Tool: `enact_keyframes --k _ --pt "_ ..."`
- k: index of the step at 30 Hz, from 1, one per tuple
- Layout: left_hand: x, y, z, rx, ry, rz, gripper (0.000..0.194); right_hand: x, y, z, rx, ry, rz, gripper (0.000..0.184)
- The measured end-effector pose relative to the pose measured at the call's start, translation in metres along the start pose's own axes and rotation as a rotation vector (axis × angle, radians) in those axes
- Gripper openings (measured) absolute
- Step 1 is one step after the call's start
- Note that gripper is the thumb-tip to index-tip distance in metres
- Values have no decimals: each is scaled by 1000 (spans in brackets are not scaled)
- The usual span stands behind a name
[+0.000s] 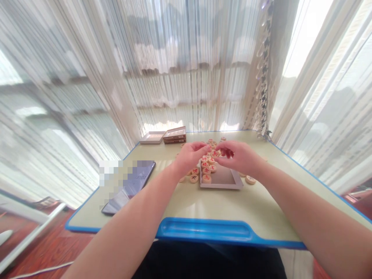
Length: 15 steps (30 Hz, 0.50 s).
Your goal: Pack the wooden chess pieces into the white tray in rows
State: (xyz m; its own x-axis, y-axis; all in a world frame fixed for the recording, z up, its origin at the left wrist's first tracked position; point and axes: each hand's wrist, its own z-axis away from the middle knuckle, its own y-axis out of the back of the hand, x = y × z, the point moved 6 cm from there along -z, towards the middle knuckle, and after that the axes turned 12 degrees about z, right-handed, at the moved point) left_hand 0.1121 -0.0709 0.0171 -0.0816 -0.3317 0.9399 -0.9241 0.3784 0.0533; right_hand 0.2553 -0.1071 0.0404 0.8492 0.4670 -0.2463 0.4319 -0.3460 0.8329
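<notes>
My left hand [192,153] is above the left side of a shallow open box [221,186], its thumb and fingers pinched near the tips. Whatever is in that pinch is too small to make out. Across from it, my right hand [237,155] holds its thumb and forefinger around the edge of a round wooden Chinese chess piece [215,154] with a red character. Below the hands, several red-lettered pieces, such as this one [207,178], lie in rows along the box's left side. Part of the box's far side is hidden by my hands.
Loose pieces lie beside the box, one with dark lettering [193,178] on the left and another [250,179] on the right. More pieces [223,138] are behind my hands. A phone or tablet [136,182], an open lid [152,137] and stacked boxes [174,135] are to the left.
</notes>
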Motion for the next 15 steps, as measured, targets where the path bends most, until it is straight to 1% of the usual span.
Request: enact_keyframes --k 3,5,7,11,15 --pt "0 9 -1 111 -44 -88 30 5 -8 0 -128 2 47 22" --pt "-3 12 -3 143 -45 -118 29 7 -16 1 -220 10 100 23" --pt "-6 14 -4 157 -46 -142 28 8 -22 2 -283 17 143 23" --pt "-10 18 -5 182 -40 -177 27 7 -27 4 -330 27 176 27" --pt "-10 17 -5 163 -47 -204 28 8 -29 4 -344 5 187 29"
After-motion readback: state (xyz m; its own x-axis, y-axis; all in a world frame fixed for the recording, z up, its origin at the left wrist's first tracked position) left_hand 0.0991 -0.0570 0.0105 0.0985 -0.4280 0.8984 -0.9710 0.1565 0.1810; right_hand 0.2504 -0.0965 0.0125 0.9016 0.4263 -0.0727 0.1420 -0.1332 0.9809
